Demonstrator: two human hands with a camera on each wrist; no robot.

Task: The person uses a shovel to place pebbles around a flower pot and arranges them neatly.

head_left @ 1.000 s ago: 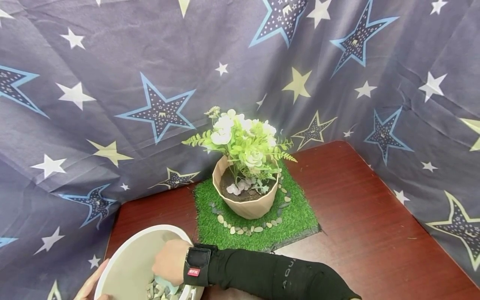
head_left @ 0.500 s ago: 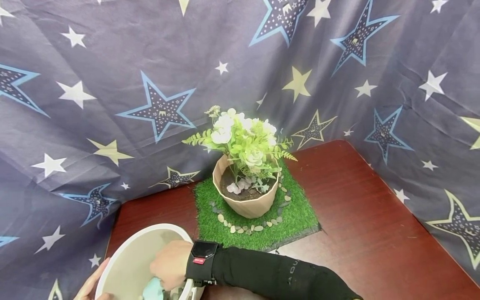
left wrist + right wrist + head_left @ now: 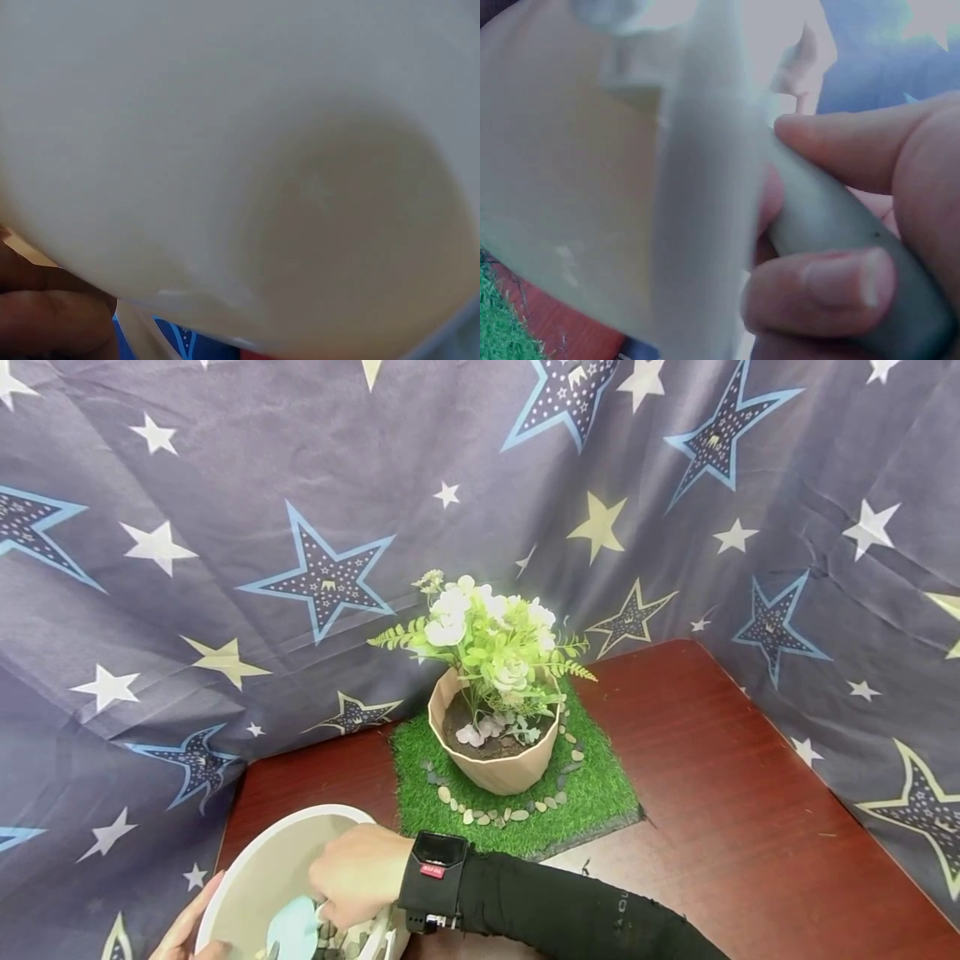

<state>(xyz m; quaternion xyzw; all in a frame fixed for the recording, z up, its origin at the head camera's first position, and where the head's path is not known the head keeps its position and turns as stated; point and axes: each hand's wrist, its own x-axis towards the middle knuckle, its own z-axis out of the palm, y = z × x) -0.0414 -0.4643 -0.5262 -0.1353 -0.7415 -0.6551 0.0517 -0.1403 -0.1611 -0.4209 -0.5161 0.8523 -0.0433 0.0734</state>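
At the bottom left of the head view stands a white bucket (image 3: 255,868), tilted so its inside shows, with pebbles (image 3: 330,943) at the bottom. My left hand (image 3: 187,927) holds the bucket's left rim; its fingers (image 3: 52,322) show at the lower left of the left wrist view. Reaching into the bucket, my right hand (image 3: 360,872) grips the handle (image 3: 817,202) of a small trowel. The trowel's light blue blade (image 3: 294,928) hangs over the pebbles. Some pebbles seem to lie at the blade's lower edge, partly cut off by the frame.
A beige pot (image 3: 502,772) with white flowers (image 3: 447,618) and soil stands on a green turf mat (image 3: 592,793). An arc of pebbles (image 3: 517,815) lies around its front. The reddish wooden table (image 3: 750,802) meets a star-patterned cloth (image 3: 480,460) behind.
My right hand has moved up and slightly right with the trowel. The light blue blade, mostly hidden earlier, now shows more fully inside the bucket. My left hand stays on the rim.
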